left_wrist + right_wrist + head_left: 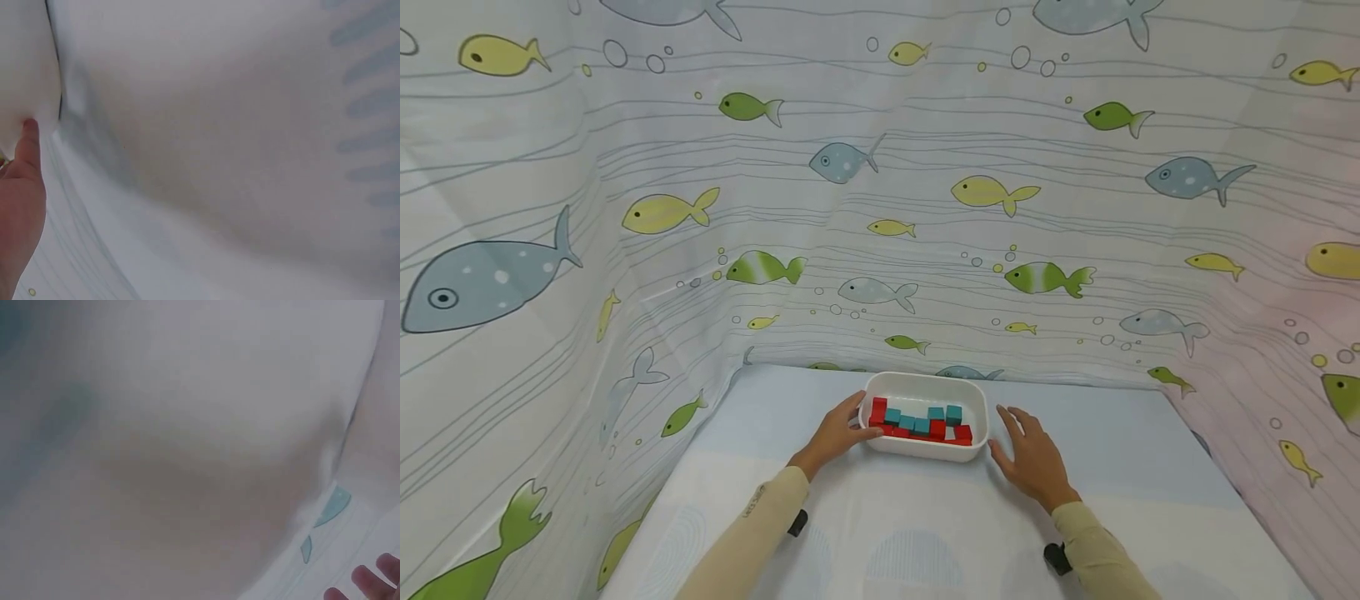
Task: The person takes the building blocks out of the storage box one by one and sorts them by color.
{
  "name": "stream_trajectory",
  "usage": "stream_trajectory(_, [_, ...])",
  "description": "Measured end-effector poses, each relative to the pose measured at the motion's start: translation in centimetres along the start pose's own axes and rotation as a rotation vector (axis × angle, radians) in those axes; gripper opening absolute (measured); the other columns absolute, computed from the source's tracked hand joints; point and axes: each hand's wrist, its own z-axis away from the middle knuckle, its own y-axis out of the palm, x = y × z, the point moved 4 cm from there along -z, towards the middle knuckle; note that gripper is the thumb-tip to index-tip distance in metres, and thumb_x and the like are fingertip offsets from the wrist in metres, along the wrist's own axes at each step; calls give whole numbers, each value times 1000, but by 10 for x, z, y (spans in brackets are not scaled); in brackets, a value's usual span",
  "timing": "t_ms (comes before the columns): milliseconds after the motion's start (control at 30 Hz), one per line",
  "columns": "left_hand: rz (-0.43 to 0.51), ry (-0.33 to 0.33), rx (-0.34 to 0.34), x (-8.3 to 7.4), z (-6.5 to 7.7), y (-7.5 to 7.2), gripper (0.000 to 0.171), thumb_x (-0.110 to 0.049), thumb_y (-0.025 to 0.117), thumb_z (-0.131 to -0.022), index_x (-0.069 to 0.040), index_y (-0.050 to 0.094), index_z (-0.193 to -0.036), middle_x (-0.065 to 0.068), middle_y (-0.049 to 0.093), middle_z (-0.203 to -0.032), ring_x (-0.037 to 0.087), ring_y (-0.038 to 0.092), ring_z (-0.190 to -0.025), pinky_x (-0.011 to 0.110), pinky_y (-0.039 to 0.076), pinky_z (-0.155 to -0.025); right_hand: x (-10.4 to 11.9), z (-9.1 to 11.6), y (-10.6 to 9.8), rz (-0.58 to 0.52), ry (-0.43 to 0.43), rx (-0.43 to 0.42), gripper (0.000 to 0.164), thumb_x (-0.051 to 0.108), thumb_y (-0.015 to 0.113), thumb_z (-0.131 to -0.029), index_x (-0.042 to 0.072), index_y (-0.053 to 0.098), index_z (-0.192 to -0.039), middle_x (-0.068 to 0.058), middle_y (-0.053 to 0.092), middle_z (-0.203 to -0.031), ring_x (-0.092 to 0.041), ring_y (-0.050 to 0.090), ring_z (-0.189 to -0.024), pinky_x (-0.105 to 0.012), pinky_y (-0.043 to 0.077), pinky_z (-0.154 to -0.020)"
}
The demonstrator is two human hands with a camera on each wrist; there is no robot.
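A white plastic bin (pixel 917 450) with rounded corners stands toward the back of the table. Red blocks (pixel 937 430) and teal blocks (pixel 954 415) lie inside, mostly along its front side. My left hand (pixel 833 432) holds the bin's left end, the thumb over the front left rim and the fingers along the outer side. In the left wrist view the tip of a digit of the left hand (pixel 22 187) meets a white surface. Beside the bin's right end is my right hand (pixel 1036 458), fingers spread and relaxed, thumb close to the wall. Its fingertips (pixel 369 581) show in the right wrist view's corner.
A pale cloth with light blue patterns covers the table (pixel 880 517). Behind and at both sides hangs a white curtain (pixel 820 200) printed with fish. Dark camera mounts (pixel 1057 558) sit under the wrists.
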Motion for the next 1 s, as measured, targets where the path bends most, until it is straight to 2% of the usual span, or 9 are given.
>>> stream_trajectory(100, [-5,-13,-9,2,0,-1,84,-41,67,-72,-17,23,-139,0,28,-140,23,39,-120,36,44,-85,6,-11,-2,-26,6,24,67,42,60,-75,13,39,-132,-11,45,-121,-28,44,-106,-46,47,-77])
stream_trajectory(233, [-8,-71,-23,6,1,-2,85,-43,68,-71,-20,23,-139,-3,29,-139,20,40,-119,34,44,-86,19,-33,-3,-92,-3,70,66,43,60,-76,15,39,-131,-9,46,-119,-24,44,-106,-43,47,-79])
stream_trajectory(433, [7,-98,-26,7,0,-1,87,-44,68,-70,-19,22,-139,-1,30,-139,19,41,-118,34,42,-87,53,-65,6,-291,-66,256,49,37,63,-78,19,50,-122,1,50,-113,-14,46,-103,-35,46,-82])
stream_trajectory(533, [17,-99,-19,6,1,0,86,-43,68,-71,-19,21,-139,0,29,-139,20,40,-118,35,41,-88,69,-77,16,-389,-101,338,41,28,66,-77,15,56,-114,0,55,-109,-14,49,-101,-34,45,-84])
stream_trajectory(633, [11,-96,-11,4,2,1,87,-43,67,-71,-18,21,-140,1,28,-140,21,40,-119,36,40,-90,81,-87,26,-449,-97,422,37,23,67,-76,9,60,-110,-4,59,-105,-20,52,-98,-36,44,-84])
stream_trajectory(733, [0,-96,-4,3,3,2,88,-43,67,-71,-17,20,-140,1,27,-140,21,40,-119,36,39,-91,89,-93,37,-449,-88,500,36,23,68,-75,6,62,-107,-7,61,-101,-23,54,-94,-37,44,-83])
stream_trajectory(833, [5,-103,-5,2,3,3,87,-43,67,-71,-18,21,-140,0,27,-140,20,40,-119,35,39,-91,92,-95,48,-417,-53,559,38,28,70,-73,8,64,-104,-4,62,-99,-20,53,-91,-36,44,-82])
stream_trajectory(1000, [22,-101,-3,0,6,2,87,-44,67,-71,-18,21,-140,1,27,-140,20,40,-119,34,41,-89,91,-93,62,-355,-5,566,35,31,73,-69,12,67,-98,4,60,-89,-11,48,-83,-30,44,-78])
